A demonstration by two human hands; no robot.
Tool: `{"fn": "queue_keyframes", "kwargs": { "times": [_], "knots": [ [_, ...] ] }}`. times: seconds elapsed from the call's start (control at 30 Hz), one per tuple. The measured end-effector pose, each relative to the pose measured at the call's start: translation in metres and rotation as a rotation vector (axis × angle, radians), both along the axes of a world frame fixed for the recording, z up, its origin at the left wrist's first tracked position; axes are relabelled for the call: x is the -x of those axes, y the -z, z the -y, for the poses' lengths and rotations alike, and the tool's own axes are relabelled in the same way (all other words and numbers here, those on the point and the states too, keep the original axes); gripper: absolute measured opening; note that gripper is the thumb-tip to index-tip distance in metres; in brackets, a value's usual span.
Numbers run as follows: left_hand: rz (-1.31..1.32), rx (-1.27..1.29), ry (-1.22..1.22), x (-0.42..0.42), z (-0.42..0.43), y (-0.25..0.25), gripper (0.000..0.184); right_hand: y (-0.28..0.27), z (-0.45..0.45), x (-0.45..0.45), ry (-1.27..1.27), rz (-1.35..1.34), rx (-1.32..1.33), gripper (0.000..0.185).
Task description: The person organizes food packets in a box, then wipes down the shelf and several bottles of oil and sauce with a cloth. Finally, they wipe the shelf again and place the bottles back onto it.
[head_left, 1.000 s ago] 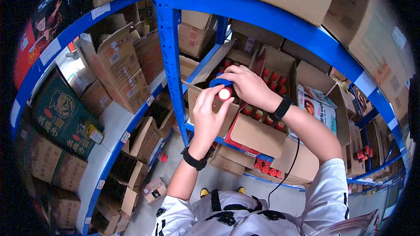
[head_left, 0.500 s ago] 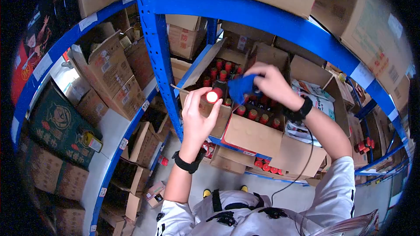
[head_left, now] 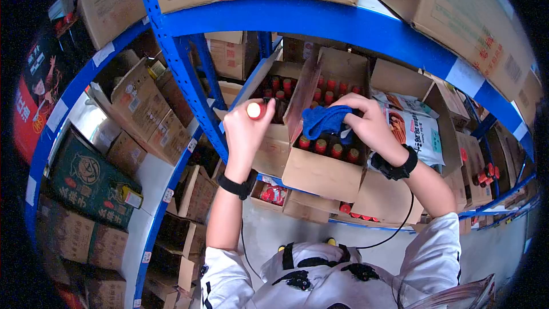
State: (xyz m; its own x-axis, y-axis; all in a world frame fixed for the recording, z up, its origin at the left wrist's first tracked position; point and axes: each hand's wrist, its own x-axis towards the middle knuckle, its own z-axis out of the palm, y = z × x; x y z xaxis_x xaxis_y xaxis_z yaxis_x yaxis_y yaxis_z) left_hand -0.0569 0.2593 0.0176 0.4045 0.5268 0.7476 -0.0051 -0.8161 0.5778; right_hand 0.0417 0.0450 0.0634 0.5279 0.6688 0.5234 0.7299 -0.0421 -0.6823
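Observation:
My left hand [head_left: 243,131] is wrapped round a red-capped bottle [head_left: 255,110], whose cap top shines brightly; most of its body is hidden. In my right hand [head_left: 374,129] is a bunched blue cloth [head_left: 325,121], hanging above an open carton [head_left: 321,173]. Several red-capped bottles [head_left: 321,147] stand upright in that carton. To its left, next to my left hand, another open carton [head_left: 270,157] holds more red-capped bottles [head_left: 281,84]. Bottle and cloth are apart.
A blue shelf beam [head_left: 274,16] crosses above my hands, with a blue post [head_left: 182,77] at the left. Right of the bottles, a carton holds white printed bags [head_left: 420,134]. A dark green box [head_left: 88,177] stands on the left shelf. A black cable [head_left: 394,232] hangs by my right arm.
My left hand has moved left with the bottle, away from the cloth. My right hand has shifted slightly right and down with the blue cloth. The view has shifted too.

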Motion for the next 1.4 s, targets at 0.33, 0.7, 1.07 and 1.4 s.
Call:
{"fn": "queue_keyframes", "kwargs": {
  "times": [0.33,0.7,1.07,1.4],
  "knots": [
    [-0.273,0.089,-0.045,-0.009,-0.002,-0.022,0.040,0.036,0.052,0.011,0.051,-0.228,-0.007,0.025],
    [0.094,0.357,-0.031,-0.011,0.005,0.003,0.028,0.047,0.089,0.014,0.134,-0.246,0.041,0.026],
    [0.571,0.538,-0.010,0.013,-0.014,-0.015,0.028,0.064,0.107,0.010,0.193,-0.331,0.101,0.022],
    [0.727,0.714,0.068,0.089,-0.005,-0.039,0.037,0.050,0.086,0.031,0.098,-0.751,-0.417,0.030]
  ]
}}
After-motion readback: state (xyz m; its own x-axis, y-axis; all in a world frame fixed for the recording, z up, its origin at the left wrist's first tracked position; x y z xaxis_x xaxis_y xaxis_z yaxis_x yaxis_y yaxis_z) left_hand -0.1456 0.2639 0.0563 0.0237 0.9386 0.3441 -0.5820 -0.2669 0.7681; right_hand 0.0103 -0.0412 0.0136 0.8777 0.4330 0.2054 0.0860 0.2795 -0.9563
